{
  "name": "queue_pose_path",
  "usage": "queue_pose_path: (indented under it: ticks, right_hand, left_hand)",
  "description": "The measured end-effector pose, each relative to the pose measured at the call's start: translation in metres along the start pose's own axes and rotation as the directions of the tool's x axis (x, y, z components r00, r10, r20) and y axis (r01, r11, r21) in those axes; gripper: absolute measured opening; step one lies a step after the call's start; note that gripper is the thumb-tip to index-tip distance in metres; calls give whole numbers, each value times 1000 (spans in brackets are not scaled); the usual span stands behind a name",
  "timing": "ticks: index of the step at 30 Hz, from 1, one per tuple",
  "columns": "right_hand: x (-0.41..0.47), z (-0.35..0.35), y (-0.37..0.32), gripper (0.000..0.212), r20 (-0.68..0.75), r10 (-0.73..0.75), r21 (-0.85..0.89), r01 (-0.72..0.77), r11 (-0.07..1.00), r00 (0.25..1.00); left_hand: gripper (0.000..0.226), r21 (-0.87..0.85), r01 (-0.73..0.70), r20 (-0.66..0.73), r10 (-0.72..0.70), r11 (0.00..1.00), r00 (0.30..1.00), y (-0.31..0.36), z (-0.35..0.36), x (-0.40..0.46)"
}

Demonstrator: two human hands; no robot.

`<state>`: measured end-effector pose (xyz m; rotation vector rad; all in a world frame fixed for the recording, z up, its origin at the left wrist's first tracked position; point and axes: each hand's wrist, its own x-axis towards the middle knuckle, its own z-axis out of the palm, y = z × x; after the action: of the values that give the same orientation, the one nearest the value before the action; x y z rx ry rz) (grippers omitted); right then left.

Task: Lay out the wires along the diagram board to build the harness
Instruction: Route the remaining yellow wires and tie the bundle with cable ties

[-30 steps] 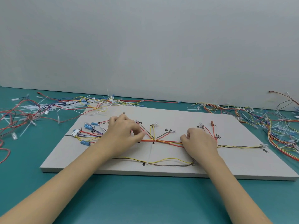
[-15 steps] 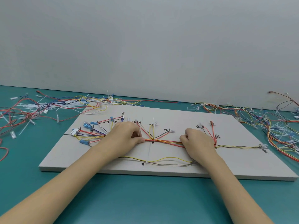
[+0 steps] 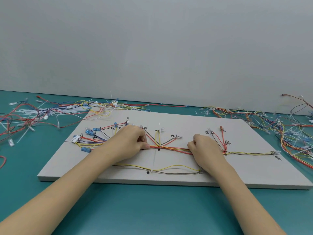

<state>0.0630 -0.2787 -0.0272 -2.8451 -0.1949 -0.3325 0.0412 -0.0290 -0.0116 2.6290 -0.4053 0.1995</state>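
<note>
At the middle of the diagram board, the left hand rested knuckles up with its fingers curled, and thumb and fingertips pinched the left end of the main wire bundle. The right hand lay further along the same run toward the right edge, fingers likewise curled, and gripped the bundle from above. This two-point hold probably served to keep the red, orange and yellow wires drawn straight and packed together along the drawn trunk line.

The bundle ran between the two hands, touching both, and crossed a white cable tie just right of the left thumb. The tie's tail pointed toward the near edge. Its placement suggested that this span was being gathered for binding.

Branches fanned from the trunk toward the far edge, each ending at a handwritten label. Blue connectors and a white connector lay toward the left edge, behind the left hand. One yellow-and-black branch continued past the right hand toward the right edge. A lower yellow and brown pair lay near the front edge, under both wrists.

Loose spare wires lay heaped on the teal table off both far corners.
</note>
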Motion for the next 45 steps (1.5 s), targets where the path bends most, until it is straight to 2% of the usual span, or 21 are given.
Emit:
queue_pose_path:
  ticks: [7, 14, 17, 18, 19, 20, 21, 23, 24, 25, 26, 27, 28, 30, 32, 33, 36, 38, 40, 45]
  right_hand:
    - [-10, 3, -28, 31, 26, -65, 51, 64, 997, 998]
    - [-19, 4, -56, 31, 81, -135, 95, 127, 987, 988]
    - [-16, -5, -49, 38, 68, -132, 212, 115, 971, 989]
    - [-14, -9, -45, 41, 53, -128, 261, 110, 959, 990]
    - [-11, -12, -42, 42, 36, -120, 321, 102, 942, 992]
    - [-9, -15, -39, 41, 19, -108, 407, 91, 909, 994]
    - [-7, -17, -37, 39, 1, -95, 518, 81, 851, 995]
    - [-6, -18, -38, 38, -25, -59, 736, 58, 674, 998]
    - [-7, -19, -40, 38, -9, -32, 826, 26, 563, 999]
    - [-8, -19, -43, 38, 26, -4, 897, -22, 441, 1000]
    - [-9, -20, -45, 38, 68, 19, 944, -71, 321, 997]
    - [-10, -21, -47, 37, 98, 38, 967, -104, 232, 994]
    - [-11, -22, -48, 37, 109, 55, 973, -118, 199, 993]
    - [-11, -22, -47, 36, 100, 99, 954, -124, 274, 990]
    - [-11, -23, -42, 34, 91, 149, 929, -138, 344, 985]
    - [-10, -24, -40, 34, 94, 159, 933, -142, 330, 983]
    - [-9, -27, -38, 40, 112, 145, 974, -138, 180, 983]
    - [-9, -26, -38, 34, 119, 141, 985, -135, 108, 983]
    - [-8, -24, -38, 27, 121, 129, 986, -135, 103, 984]
    - [-6, -22, -37, 27, 156, 111, 978, -169, 123, 981]
  left_hand:
    - [20, 42, 124, 102, -127, 991, 987, -16, -26, -8]
    - [26, 112, 249, 263, -270, 962, 926, -34, -55, -17]
    - [20, 118, 252, 298, -276, 961, 914, -33, -59, -18]
    - [17, 80, 262, 306, -274, 962, 912, -31, -60, -18]
    - [24, 20, 279, 303, -272, 960, 913, -28, -60, -18]
    - [40, -30, 294, 269, -276, 955, 923, -25, -60, -17]
    - [60, -38, 296, 173, -286, 954, 943, -23, -58, -16]
    - [83, 50, 282, -190, -269, 958, 944, -14, -50, -12]
    - [83, 95, 258, -366, -207, 962, 907, -6, -46, -12]
    - [78, 138, 206, -472, -119, 969, 874, 0, -41, -12]
    - [69, 171, 127, -510, -23, 977, 860, 7, -36, -11]
    - [56, 180, 40, -486, 54, 983, 872, 13, -32, -12]
    - [41, 173, -40, -414, 109, 984, 904, 17, -27, -13]
    - [23, 183, -110, -159, 139, 977, 977, 21, -18, -15]
    - [25, 196, -78, 95, 60, 978, 994, 18, -12, -17]
    - [25, 161, -47, 149, 23, 986, 989, 15, -12, -18]
    - [8, 28, 16, 118, -19, 999, 993, 4, -12, -17]
    - [7, 32, 28, 104, -31, 999, 994, 3, -11, -17]
    - [10, 87, 3, 102, -12, 996, 995, 4, -7, -17]
    - [11, 216, -10, 104, -13, 976, 994, 4, 0, -19]
